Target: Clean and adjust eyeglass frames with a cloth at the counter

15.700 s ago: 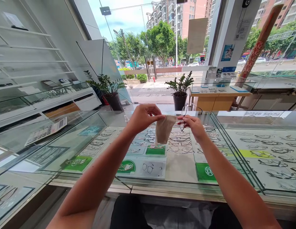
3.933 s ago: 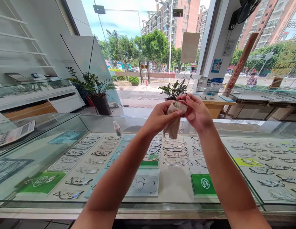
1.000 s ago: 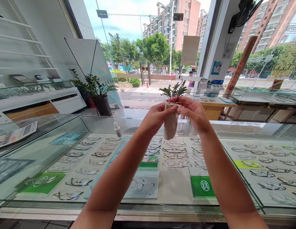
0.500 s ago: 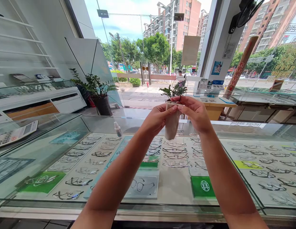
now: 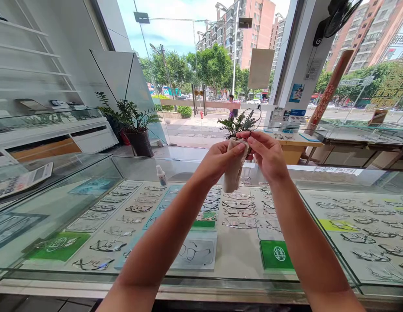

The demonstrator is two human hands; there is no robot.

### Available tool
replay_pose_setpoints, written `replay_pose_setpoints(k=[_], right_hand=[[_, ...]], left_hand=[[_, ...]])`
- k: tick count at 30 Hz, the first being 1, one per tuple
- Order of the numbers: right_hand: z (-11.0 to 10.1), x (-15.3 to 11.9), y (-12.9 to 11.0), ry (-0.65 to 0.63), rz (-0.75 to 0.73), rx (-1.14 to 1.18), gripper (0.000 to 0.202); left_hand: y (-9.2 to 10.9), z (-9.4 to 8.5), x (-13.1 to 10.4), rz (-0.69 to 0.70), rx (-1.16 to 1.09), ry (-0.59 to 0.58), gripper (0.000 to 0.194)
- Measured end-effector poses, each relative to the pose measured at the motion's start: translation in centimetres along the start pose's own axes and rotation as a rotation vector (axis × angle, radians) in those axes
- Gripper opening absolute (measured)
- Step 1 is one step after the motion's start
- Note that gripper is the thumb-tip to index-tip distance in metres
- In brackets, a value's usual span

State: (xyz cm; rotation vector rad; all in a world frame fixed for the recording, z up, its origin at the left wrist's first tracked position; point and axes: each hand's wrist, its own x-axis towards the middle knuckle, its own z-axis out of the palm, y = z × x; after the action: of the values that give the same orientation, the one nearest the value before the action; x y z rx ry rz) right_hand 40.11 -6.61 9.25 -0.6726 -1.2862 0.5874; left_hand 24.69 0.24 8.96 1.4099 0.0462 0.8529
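Note:
A small beige cloth pouch (image 5: 233, 175) hangs upright above the glass display counter, its closed end down. My left hand (image 5: 218, 161) is wrapped round its upper left side, thumb across the front near the mouth. At the pouch's top right edge, my right hand (image 5: 269, 155) pinches the rim or its dark cord with thumb and fingertips. A thin dark cord loop (image 5: 260, 115) stands up above the right fingers. The inside of the pouch is hidden.
Under the counter glass lie rows of eyeglasses (image 5: 238, 203) and a green box (image 5: 276, 255). A small spray bottle (image 5: 161, 175) stands at the counter's back left. Beyond are a potted plant (image 5: 139, 141), glass doors and a person (image 5: 232, 106) outside.
The pouch has turned and tilted a little, showing more of its seamed edge. My right fingers have shifted slightly at its mouth. The cord loop sits further right. The person outside shows more clearly.

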Motion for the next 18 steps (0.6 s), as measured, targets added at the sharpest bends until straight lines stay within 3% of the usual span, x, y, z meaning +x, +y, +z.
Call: replay_pose_setpoints(k=[8,18], right_hand=[[0.45,-0.04,0.2,0.017,0.004,-0.021,0.015],[0.58,-0.03,0.0,-0.03,-0.061,-0.048,0.016]], left_hand=[[-0.32,0.19,0.16,0.036,0.073,0.113,0.039],[0.03,0.96,-0.07,0.076,0.038,0.146,0.037]])
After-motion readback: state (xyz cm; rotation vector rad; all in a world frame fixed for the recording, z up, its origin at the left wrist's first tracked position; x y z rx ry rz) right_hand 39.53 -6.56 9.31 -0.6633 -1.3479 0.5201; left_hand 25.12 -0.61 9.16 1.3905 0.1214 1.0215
